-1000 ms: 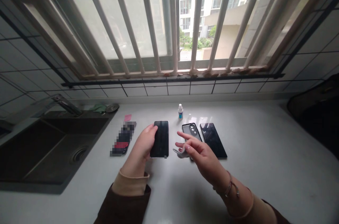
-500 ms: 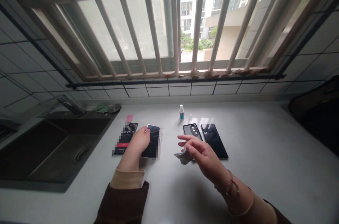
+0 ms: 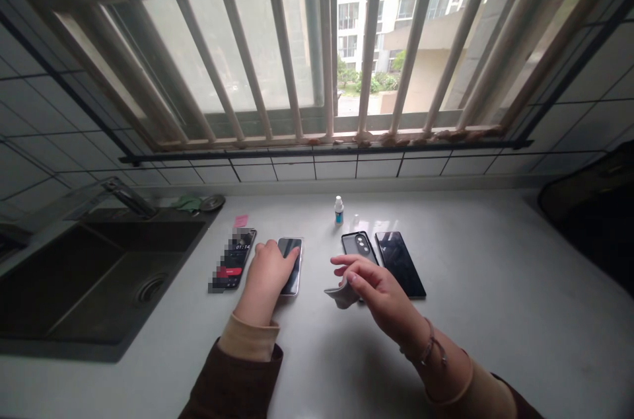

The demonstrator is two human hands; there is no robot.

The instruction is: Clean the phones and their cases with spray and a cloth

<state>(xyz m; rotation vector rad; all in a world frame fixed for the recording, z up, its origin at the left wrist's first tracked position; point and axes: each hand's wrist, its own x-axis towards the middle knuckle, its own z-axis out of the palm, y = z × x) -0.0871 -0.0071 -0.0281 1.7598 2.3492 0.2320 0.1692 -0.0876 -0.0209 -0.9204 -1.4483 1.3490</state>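
My left hand [image 3: 267,271] grips a phone [image 3: 293,277] by its sides, the thumb on the right part of its dark screen. The phone lies at the left middle of the counter, its left side hidden by the hand. My right hand [image 3: 371,281] pinches a small grey cloth [image 3: 341,296] between thumb and fingers, other fingers stretched out. Just behind that hand lies a black phone case [image 3: 355,243] with camera holes, partly covered by it. To the right a dark phone [image 3: 400,264] lies flat, screen up.
A lit phone [image 3: 238,254] showing a timer lies left of my left hand, near a pink slip [image 3: 240,221]. A small white bottle [image 3: 339,211] stands upright at the back, a small clear cap-like piece [image 3: 356,219] beside it. The sink [image 3: 113,346] is at left; a dark bag-like object [image 3: 594,207] at right.
The phone in my left hand was tilted and lifted; now it lies flatter on the counter, and the hand has shifted slightly right. My right hand with the cloth has hardly moved.
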